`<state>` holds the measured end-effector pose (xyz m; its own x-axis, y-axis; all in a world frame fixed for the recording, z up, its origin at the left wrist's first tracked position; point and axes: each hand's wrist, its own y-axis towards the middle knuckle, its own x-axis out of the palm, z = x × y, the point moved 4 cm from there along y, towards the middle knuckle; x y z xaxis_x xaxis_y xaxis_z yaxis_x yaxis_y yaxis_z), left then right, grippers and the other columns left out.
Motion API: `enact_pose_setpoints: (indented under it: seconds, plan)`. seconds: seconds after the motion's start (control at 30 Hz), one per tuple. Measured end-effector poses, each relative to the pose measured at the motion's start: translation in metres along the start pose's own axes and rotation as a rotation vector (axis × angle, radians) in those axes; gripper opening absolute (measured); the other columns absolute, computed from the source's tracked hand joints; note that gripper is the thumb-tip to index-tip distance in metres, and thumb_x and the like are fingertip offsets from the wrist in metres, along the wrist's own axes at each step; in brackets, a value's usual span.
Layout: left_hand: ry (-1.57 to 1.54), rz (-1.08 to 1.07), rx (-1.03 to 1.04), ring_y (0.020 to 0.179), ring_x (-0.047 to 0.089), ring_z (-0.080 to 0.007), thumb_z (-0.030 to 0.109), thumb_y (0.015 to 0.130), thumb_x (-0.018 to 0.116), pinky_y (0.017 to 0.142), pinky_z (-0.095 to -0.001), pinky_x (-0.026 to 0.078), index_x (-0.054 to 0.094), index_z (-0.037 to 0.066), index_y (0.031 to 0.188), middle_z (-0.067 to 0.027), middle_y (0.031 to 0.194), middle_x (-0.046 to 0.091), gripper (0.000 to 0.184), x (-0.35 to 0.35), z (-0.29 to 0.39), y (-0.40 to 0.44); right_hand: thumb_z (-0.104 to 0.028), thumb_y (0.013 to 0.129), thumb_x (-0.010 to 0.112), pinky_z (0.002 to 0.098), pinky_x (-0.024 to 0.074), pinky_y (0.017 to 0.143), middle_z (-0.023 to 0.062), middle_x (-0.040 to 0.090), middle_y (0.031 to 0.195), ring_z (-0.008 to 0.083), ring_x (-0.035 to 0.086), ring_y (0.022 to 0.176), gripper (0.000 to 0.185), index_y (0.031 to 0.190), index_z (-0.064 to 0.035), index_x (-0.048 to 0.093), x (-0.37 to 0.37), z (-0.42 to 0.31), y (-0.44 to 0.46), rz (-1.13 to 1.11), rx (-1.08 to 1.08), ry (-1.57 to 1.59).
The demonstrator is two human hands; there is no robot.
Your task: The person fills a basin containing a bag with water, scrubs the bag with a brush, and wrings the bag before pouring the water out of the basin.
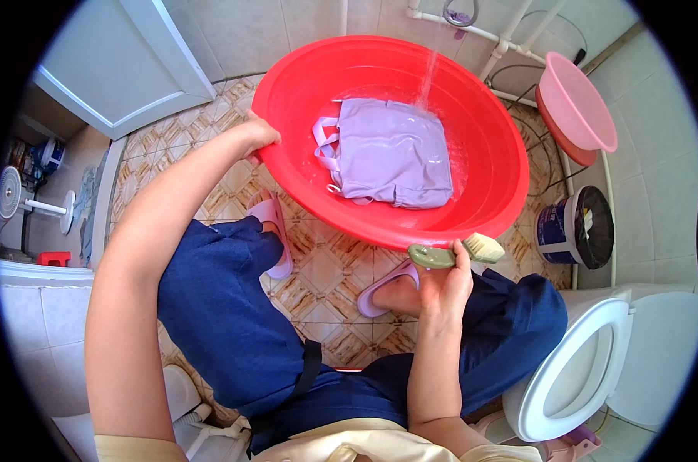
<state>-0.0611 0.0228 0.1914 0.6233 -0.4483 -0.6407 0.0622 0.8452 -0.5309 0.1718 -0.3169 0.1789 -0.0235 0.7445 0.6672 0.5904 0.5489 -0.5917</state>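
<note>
A large red basin (287, 177) stands in front of me on the tiled floor. Inside it lies a wet lavender cloth bag (395, 150), flat, its handles toward the left. Water pours from above onto the bag's upper right corner. My left hand (261, 138) grips the basin's left rim, with the fingers partly hidden. At the near rim, my right hand (447, 283) holds a scrub brush (433, 256) with a green handle and pale bristles; the bristles point to the upper right, apart from the bag.
White pipes (480, 29) run along the back wall. To the right are a pink basin (580, 100) on a rack, a bucket (560, 229) with a black liner and a toilet (572, 369) with its lid up. A white door (125, 61) stands open at the left.
</note>
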Motion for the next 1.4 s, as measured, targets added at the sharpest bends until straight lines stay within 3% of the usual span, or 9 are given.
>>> enact_pose_setpoints:
  seconds: [0.1,0.3,0.37,0.6,0.67,0.7,0.77,1.17,1.4]
  plan:
    - [-0.022,0.01,-0.019,0.049,0.059,-0.0242,0.013,0.072,0.062,0.038,-0.0374,0.047,-0.025,0.004,0.137,-0.0201,0.085,0.062,0.11,-0.001,-0.004,0.006,-0.018,0.09,0.05,0.0557,0.0453,0.085,0.011,0.057,0.106,0.0301,0.055,0.099,0.015,0.099,-0.0059,0.053,0.001,0.001,0.0,0.039,-0.013,-0.022]
    - [0.002,0.008,0.002,0.054,0.062,-0.0255,0.011,0.072,0.064,0.04,-0.038,0.049,-0.015,0.001,0.14,-0.0213,0.093,0.061,0.105,-0.002,0.0,0.0,-0.017,0.089,0.051,0.0553,0.0457,0.084,0.0109,0.058,0.105,0.0297,0.056,0.099,0.015,0.099,-0.0055,0.054,0.0,0.002,0.002,0.024,-0.018,-0.003]
    - [0.014,0.07,-0.024,0.067,0.064,-0.0241,0.014,0.075,0.067,0.049,-0.0402,0.051,0.018,0.008,0.124,-0.0141,0.094,0.06,0.068,-0.001,0.002,-0.006,-0.017,0.089,0.051,0.0553,0.0456,0.084,0.0108,0.058,0.105,0.0296,0.056,0.099,0.015,0.099,-0.0055,0.054,0.0,0.002,0.001,0.03,-0.017,-0.003]
    - [0.068,0.026,-0.027,0.066,0.063,-0.0242,0.013,0.074,0.067,0.047,-0.0392,0.051,0.018,0.014,0.127,-0.0134,0.095,0.059,0.072,0.003,0.003,-0.013,-0.017,0.089,0.051,0.0561,0.0458,0.084,0.0102,0.057,0.108,0.029,0.055,0.102,0.015,0.099,-0.0061,0.054,0.0,0.003,-0.003,0.061,-0.01,-0.045]
    - [0.063,-0.007,0.013,0.053,0.059,-0.0233,0.011,0.074,0.062,0.042,-0.0373,0.047,-0.023,0.01,0.14,-0.0208,0.095,0.06,0.107,0.004,0.003,-0.014,-0.015,0.088,0.053,0.0509,0.0476,0.083,0.0083,0.058,0.106,0.0263,0.056,0.099,0.017,0.103,-0.0059,0.053,0.001,0.003,-0.005,0.064,-0.002,-0.034]
    - [0.069,-0.009,0.012,0.053,0.059,-0.0233,0.011,0.074,0.062,0.042,-0.0373,0.047,-0.023,0.01,0.14,-0.0208,0.095,0.06,0.107,0.004,0.002,-0.013,-0.013,0.088,0.055,0.0456,0.0493,0.081,0.0063,0.059,0.104,0.0236,0.058,0.096,0.02,0.107,-0.0056,0.053,0.001,0.004,-0.005,0.058,0.004,-0.026]
    - [0.036,0.002,-0.045,0.065,0.063,-0.0239,0.01,0.073,0.066,0.046,-0.0399,0.05,0.011,0.016,0.133,-0.014,0.095,0.059,0.082,0.004,0.0,-0.011,-0.013,0.088,0.055,0.0458,0.0492,0.082,0.0063,0.059,0.104,0.0234,0.058,0.096,0.02,0.106,-0.0058,0.053,0.0,0.005,-0.004,0.067,0.019,-0.021]
    - [0.092,-0.018,-0.035,0.063,0.062,-0.0241,0.011,0.075,0.064,0.043,-0.038,0.049,0.018,0.017,0.126,-0.0136,0.092,0.059,0.069,0.005,-0.004,-0.004,-0.011,0.087,0.056,0.0453,0.049,0.081,0.0062,0.059,0.099,0.0223,0.058,0.093,0.017,0.103,-0.0049,0.053,-0.005,0.006,-0.001,0.085,0.019,0.005]
    - [0.103,-0.006,-0.066,0.06,0.062,-0.0239,0.012,0.075,0.065,0.041,-0.0364,0.048,0.016,0.017,0.128,-0.0136,0.089,0.059,0.072,0.004,-0.003,-0.007,-0.012,0.087,0.055,0.0462,0.0487,0.083,0.007,0.059,0.102,0.0235,0.058,0.095,0.018,0.104,-0.0048,0.053,-0.003,0.005,-0.003,0.075,0.024,0.008]
